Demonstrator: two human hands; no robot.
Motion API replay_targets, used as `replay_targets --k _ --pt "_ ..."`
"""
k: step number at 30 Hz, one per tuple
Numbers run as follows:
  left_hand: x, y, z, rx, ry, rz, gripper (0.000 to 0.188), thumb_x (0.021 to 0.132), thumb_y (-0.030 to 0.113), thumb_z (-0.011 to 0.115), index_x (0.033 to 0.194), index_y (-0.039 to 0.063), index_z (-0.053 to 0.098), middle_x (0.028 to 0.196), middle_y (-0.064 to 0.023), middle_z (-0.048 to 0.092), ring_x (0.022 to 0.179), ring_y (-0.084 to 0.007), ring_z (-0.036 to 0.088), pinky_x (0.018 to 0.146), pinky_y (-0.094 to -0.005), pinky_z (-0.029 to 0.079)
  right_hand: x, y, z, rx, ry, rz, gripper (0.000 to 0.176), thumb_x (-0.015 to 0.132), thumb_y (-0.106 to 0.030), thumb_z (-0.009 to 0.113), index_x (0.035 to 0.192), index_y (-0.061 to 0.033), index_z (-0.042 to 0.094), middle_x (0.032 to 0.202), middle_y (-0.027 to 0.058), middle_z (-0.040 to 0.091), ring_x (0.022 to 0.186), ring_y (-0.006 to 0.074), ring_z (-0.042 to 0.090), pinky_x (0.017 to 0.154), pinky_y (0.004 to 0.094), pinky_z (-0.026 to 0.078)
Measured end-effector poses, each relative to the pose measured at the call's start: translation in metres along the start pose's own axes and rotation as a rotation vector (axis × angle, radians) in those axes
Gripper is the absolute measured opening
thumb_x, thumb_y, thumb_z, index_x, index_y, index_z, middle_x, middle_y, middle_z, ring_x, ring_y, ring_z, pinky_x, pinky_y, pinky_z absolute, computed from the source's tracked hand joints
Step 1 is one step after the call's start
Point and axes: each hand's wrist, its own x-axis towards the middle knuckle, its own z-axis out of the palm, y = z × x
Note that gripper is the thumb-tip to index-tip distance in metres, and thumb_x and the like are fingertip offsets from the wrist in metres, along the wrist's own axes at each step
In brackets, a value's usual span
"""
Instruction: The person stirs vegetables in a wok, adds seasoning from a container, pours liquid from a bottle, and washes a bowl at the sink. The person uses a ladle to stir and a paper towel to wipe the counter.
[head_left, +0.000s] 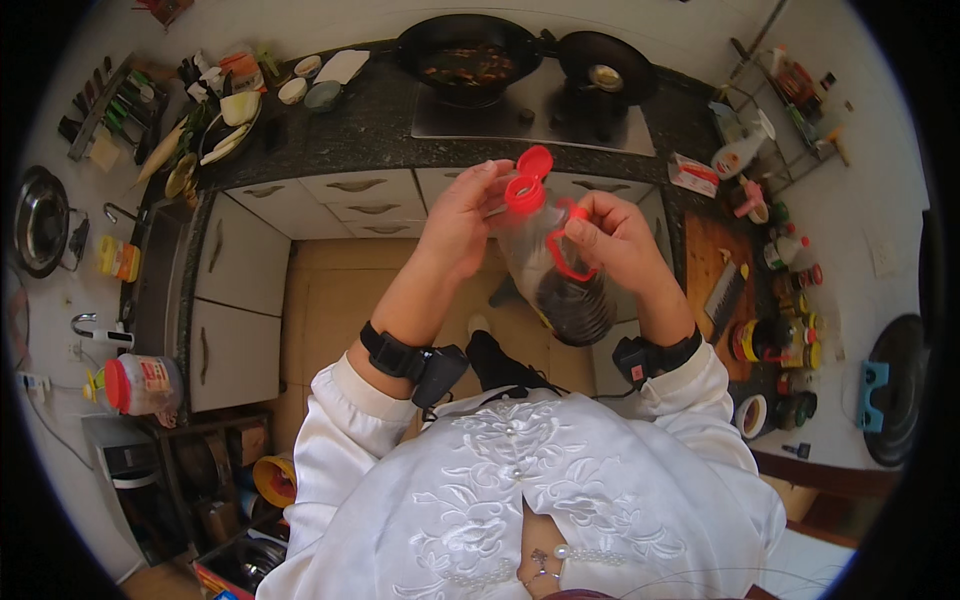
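My right hand (619, 236) is closed around the red plastic handle of a clear plastic bottle (525, 244). The bottle is tilted, its neck pointing away from me, with dark liquid (574, 307) gathered in its lower end. Its red flip-top cap (535, 163) stands open, showing the spout ring (524, 193). My left hand (461, 217) is at the neck, fingers partly hidden behind it; whether they grip it I cannot tell. Beyond the hands, a black wok (469, 30) with cooked food (472, 67) sits on the gas hob (480, 124).
A second dark pan (577, 49) holding a ladle (605, 77) sits beside the wok. Small bowls (292, 91) and a knife rack (105, 112) are at left. On the right counter, a cleaver (724, 289) lies on a wooden cutting board (697, 247) near several sauce bottles (795, 304).
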Motion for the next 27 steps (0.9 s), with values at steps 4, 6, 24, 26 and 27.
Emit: replay_targets --k 4,6,24,26,27 --pt "0.053 0.03 -0.05 -0.023 0.15 -0.058 0.03 0.085 0.03 0.048 0.102 0.007 0.055 0.101 -0.0084 0.056 0.096 -0.0216 0.052 0.08 -0.0368 0.041 0.077 0.008 -0.013 -0.06 0.108 -0.061 0.015 0.084 -0.016 0.059 0.078 -0.0038 0.052 0.059 -0.0061 0.045 0.047 -0.0002 0.035 0.041 0.0167 0.027" --pt "0.076 0.045 -0.07 -0.081 0.206 -0.101 0.029 0.084 0.029 0.049 0.102 0.007 0.055 0.101 -0.0078 0.057 0.094 -0.022 0.052 0.078 -0.0364 0.041 0.113 0.009 -0.022 -0.076 0.168 -0.072 0.016 0.084 -0.017 0.059 0.078 -0.0039 0.052 0.057 -0.0065 0.044 0.046 -0.0002 0.034 0.041 0.017 0.026" --pt "0.269 0.144 -0.182 -0.136 0.12 -0.325 0.031 0.082 0.028 0.049 0.102 0.005 0.056 0.102 -0.0097 0.056 0.091 -0.0233 0.052 0.079 -0.0349 0.042 0.331 0.008 -0.092 -0.573 0.338 0.253 0.029 0.081 -0.027 0.062 0.068 -0.005 0.049 0.05 -0.0032 0.041 0.041 0.0037 0.034 0.036 0.0217 0.025" --pt "0.292 0.143 -0.184 -0.115 -0.029 -0.392 0.033 0.081 0.028 0.051 0.104 0.005 0.056 0.105 -0.0099 0.055 0.093 -0.0235 0.051 0.08 -0.0351 0.041 0.347 0.005 -0.093 -0.625 0.358 0.308 0.03 0.081 -0.028 0.062 0.069 -0.0044 0.049 0.049 -0.0021 0.043 0.038 0.0044 0.036 0.035 0.0218 0.026" --pt "0.301 0.139 -0.184 -0.072 -0.07 -0.467 0.041 0.083 0.031 0.048 0.114 0.005 0.051 0.114 -0.0099 0.052 0.102 -0.0248 0.049 0.085 -0.0375 0.04 0.353 0.004 -0.093 -0.638 0.375 0.346 0.03 0.081 -0.029 0.062 0.069 -0.0042 0.049 0.049 -0.0016 0.043 0.037 0.0047 0.036 0.034 0.0218 0.026"
